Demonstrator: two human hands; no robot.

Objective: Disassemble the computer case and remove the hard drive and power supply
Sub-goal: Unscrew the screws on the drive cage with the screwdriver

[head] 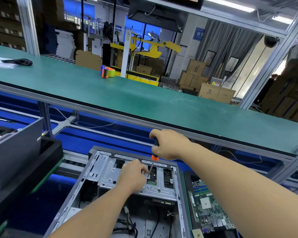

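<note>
Over the drive cage (127, 179), my right hand (169, 145) grips the screwdriver (154, 158) while my left hand (132, 174) pinches near its tip, which should stay seated squarely in the screw (148, 176).

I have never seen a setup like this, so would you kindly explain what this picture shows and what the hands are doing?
There is no machine here: a camera worn on a person's head looks down at their two bare hands. An open grey metal computer case lies on the workbench. The right hand grips a black-and-orange-handled screwdriver, its tip at a screw on the silver drive bracket. The left hand pinches beside that screw. A green circuit board lies to the right, and an orange-and-blue tape dispenser stands on the green shelf.
</note>
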